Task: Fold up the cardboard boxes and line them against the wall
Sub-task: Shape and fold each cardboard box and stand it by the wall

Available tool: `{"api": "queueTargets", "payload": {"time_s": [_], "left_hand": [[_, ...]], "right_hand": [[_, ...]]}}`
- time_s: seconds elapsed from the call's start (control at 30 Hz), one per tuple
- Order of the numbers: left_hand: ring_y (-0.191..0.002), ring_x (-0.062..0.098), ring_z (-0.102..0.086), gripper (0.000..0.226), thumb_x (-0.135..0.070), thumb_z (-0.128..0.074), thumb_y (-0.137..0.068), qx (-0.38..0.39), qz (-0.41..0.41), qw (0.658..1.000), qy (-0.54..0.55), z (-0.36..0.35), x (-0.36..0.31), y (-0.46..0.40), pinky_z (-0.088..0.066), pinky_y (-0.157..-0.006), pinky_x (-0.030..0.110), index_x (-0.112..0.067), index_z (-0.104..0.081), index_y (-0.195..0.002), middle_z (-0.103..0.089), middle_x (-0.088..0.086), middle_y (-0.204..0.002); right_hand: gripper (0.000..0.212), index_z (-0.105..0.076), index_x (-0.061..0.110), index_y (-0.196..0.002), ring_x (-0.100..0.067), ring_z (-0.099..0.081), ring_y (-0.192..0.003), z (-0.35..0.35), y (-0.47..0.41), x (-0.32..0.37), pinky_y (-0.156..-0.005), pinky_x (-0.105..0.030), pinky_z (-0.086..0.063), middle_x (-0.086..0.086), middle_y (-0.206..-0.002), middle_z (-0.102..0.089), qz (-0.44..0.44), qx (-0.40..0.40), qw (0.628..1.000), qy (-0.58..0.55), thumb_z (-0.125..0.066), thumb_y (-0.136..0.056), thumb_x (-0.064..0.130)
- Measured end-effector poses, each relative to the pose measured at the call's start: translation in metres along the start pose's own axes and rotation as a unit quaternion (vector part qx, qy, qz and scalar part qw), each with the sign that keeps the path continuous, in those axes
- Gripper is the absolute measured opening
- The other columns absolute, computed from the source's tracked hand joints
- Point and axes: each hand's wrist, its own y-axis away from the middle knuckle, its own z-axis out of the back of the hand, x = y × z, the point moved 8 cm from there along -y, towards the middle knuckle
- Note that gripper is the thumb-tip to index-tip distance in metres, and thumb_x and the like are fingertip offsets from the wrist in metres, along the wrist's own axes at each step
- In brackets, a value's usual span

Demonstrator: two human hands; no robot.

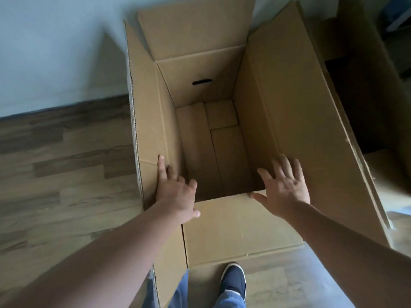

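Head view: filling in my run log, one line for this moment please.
stage: box set up | cardboard box: open, flaps up, by wall | left hand: on left wall | right hand: open at near rim

A single wide-angle camera, worn on the person's head, looked forward and steeply down into an open cardboard box (213, 134) standing close in front. It sat near enough that both forearms ran in from the bottom corners and the left hand (175, 192) and right hand (282, 187) filled the lower middle. The pale wall (55, 45) crossed the top, the wood floor (55, 174) spread at left, and a shoe (233, 278) showed at the bottom edge.
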Motion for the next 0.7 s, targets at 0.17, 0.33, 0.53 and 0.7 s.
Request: {"api": "queueTargets", "payload": {"time_s": [0.17,0.33,0.53,0.7], "left_hand": [[-0.153,0.047,-0.01,0.108,-0.092,-0.048,-0.068,0.003,-0.009,1.0,-0.018,-0.009,0.01,-0.014,0.025,-0.097,0.08,-0.025,-0.036,-0.152,-0.039,0.024,-0.157],[-0.151,0.055,-0.001,0.123,-0.094,-0.053,-0.062,0.008,-0.022,1.0,-0.014,-0.002,0.019,-0.029,0.026,-0.096,0.081,-0.025,-0.021,-0.159,-0.022,0.027,-0.164],[-0.147,0.06,0.009,0.132,-0.095,-0.058,-0.057,0.017,-0.034,0.999,-0.03,0.008,0.029,-0.037,0.024,-0.096,0.082,-0.028,-0.011,-0.162,-0.007,0.027,-0.167],[-0.147,0.062,0.005,0.131,-0.094,-0.059,-0.057,0.018,-0.028,0.999,-0.026,0.003,0.031,-0.034,0.025,-0.095,0.082,-0.026,-0.017,-0.161,-0.012,0.027,-0.166]], "right_hand": [[0.09,-0.015,0.04,-0.157,-0.034,0.003,-0.153,0.073,-0.069,0.013,-0.122,-0.057,-0.001,-0.01,-0.166,-0.007,-0.01,-0.057,0.994,-0.097,-0.046,-0.083,0.081],[0.082,-0.023,0.03,-0.155,-0.034,-0.004,-0.153,0.215,-0.132,0.034,-0.121,-0.059,-0.013,-0.013,-0.166,-0.009,-0.007,-0.259,0.937,-0.233,-0.054,-0.089,0.067],[0.087,-0.012,0.029,-0.161,-0.034,0.0,-0.154,0.335,-0.165,0.062,-0.122,-0.058,-0.01,-0.011,-0.168,-0.001,0.008,-0.349,0.913,-0.21,-0.049,-0.091,0.065],[0.08,-0.017,0.029,-0.159,-0.034,-0.013,-0.152,0.341,-0.182,0.063,-0.12,-0.06,-0.012,-0.011,-0.165,-0.021,0.001,-0.297,0.939,-0.174,-0.051,-0.093,0.06]]}}
